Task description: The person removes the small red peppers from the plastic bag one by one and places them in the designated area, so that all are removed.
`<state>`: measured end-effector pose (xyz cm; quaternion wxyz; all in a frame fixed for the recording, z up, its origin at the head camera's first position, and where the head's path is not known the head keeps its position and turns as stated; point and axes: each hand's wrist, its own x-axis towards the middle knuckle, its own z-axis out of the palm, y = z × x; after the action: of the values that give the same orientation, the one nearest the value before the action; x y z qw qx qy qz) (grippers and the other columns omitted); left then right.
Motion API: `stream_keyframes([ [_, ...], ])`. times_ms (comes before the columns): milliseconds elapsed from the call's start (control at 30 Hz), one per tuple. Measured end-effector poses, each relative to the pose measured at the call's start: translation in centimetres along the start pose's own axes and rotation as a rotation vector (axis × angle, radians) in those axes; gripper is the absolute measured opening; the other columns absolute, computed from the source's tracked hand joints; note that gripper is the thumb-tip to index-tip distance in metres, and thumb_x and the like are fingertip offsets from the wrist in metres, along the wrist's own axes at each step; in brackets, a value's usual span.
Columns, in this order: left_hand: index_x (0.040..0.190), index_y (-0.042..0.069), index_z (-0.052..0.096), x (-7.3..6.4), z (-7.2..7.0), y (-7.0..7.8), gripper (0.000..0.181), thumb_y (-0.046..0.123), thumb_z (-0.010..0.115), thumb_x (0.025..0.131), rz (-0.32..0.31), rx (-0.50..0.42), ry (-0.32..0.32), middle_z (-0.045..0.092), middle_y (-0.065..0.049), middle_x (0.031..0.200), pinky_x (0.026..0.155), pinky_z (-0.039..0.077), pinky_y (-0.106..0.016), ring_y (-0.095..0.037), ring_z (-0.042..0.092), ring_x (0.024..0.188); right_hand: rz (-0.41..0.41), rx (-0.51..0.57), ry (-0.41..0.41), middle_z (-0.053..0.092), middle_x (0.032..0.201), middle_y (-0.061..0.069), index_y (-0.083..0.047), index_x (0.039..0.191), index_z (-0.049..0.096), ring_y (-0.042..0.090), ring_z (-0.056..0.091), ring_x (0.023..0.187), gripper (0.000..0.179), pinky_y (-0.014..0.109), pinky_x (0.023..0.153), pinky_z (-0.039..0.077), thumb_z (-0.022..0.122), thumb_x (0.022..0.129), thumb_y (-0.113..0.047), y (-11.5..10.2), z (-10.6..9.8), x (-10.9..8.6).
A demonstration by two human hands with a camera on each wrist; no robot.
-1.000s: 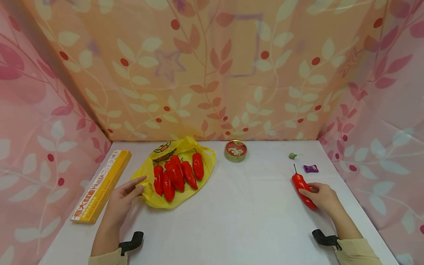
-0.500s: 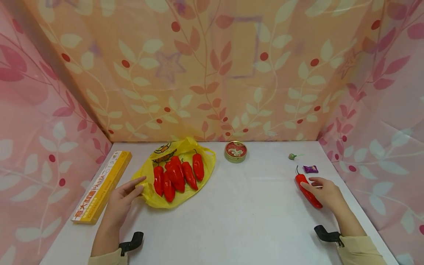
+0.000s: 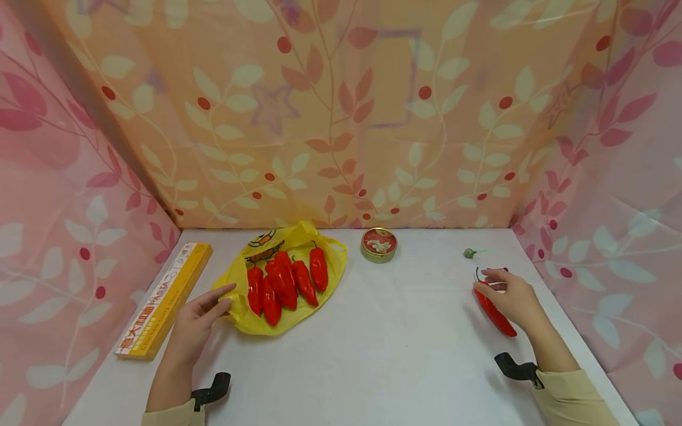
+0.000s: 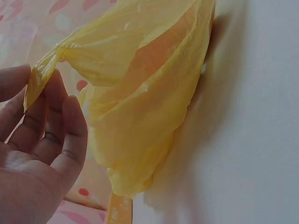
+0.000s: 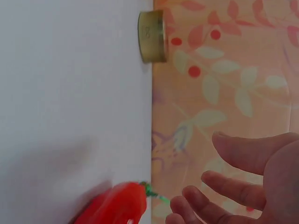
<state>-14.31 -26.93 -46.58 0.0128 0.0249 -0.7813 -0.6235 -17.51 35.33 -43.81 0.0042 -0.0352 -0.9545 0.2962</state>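
Observation:
My left hand (image 3: 193,326) pinches the near left edge of a yellow plastic bag (image 3: 290,322) between thumb and fingers; the left wrist view shows the gathered film (image 4: 42,84) in its grip. Several red chili peppers (image 3: 281,281) lie on the spread bag. On the right, a single red chili pepper (image 3: 495,313) rests on the white table, its stem pointing away. My right hand (image 3: 515,300) hovers over its stem end, fingers loosely extended. In the right wrist view, nothing sits between thumb and fingers, and the pepper (image 5: 117,205) lies apart from them.
A yellow pasta box (image 3: 165,302) lies left of the bag. At the back stands a round red-topped tin (image 3: 379,244). A small green round thing (image 3: 469,253) with a thin stick lies beyond the right hand, which mostly hides a purple-wrapped candy (image 3: 504,270). Patterned cloth walls surround the table.
My right hand has let go of the single chili pepper and moved up and away from me, now covering most of the purple candy. The left hand and the bag stay put.

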Motion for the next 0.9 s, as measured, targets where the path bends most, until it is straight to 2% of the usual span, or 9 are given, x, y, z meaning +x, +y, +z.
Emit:
stream_keyframes([
  [100,0.142,0.007,0.057,0.0,0.1,0.1,0.049,0.031,0.063,0.101,0.016,0.001,0.001,0.058,-0.004,0.140,0.091,0.054,-0.016,-0.007,0.060,0.109,-0.053,0.008,0.022,0.064,0.126,0.026,-0.003,0.140,0.055,0.044,0.062,0.114,0.059,0.058,0.092,0.055,0.064,0.098,-0.043,-1.5,0.2,0.2],
  [300,0.142,0.005,0.057,0.0,0.3,0.2,0.049,0.031,0.062,0.101,0.032,-0.001,-0.001,0.058,-0.004,0.140,0.091,0.054,-0.016,-0.006,0.060,0.108,-0.126,0.081,0.033,0.067,0.124,0.022,-0.005,0.139,0.057,0.039,0.066,0.114,0.058,0.050,0.088,0.059,0.066,0.097,-0.043,-4.2,1.0,1.1],
  [500,0.143,0.007,0.057,-0.1,0.3,0.3,0.048,0.031,0.061,0.102,0.007,0.005,0.004,0.057,-0.007,0.142,0.092,0.053,-0.016,-0.006,0.061,0.108,-0.160,0.150,0.024,0.069,0.122,0.020,-0.006,0.137,0.059,0.037,0.067,0.113,0.056,0.051,0.089,0.058,0.069,0.095,-0.042,-6.7,2.8,2.3],
  [600,0.143,0.008,0.057,-0.2,0.2,0.4,0.048,0.031,0.061,0.102,-0.004,0.016,0.006,0.057,-0.008,0.142,0.092,0.053,-0.016,-0.006,0.060,0.108,-0.183,0.168,0.029,0.070,0.120,0.019,-0.007,0.136,0.060,0.035,0.068,0.110,0.051,0.051,0.089,0.058,0.071,0.095,-0.035,-8.0,3.7,2.8],
  [900,0.144,0.009,0.057,-0.2,0.0,0.4,0.047,0.031,0.061,0.102,-0.024,0.020,0.002,0.055,-0.009,0.144,0.092,0.053,-0.016,-0.006,0.060,0.110,-0.213,0.235,-0.049,0.070,0.121,0.015,-0.008,0.136,0.060,0.032,0.068,0.111,0.048,0.050,0.090,0.058,0.072,0.094,-0.029,-12.6,6.8,3.7],
])
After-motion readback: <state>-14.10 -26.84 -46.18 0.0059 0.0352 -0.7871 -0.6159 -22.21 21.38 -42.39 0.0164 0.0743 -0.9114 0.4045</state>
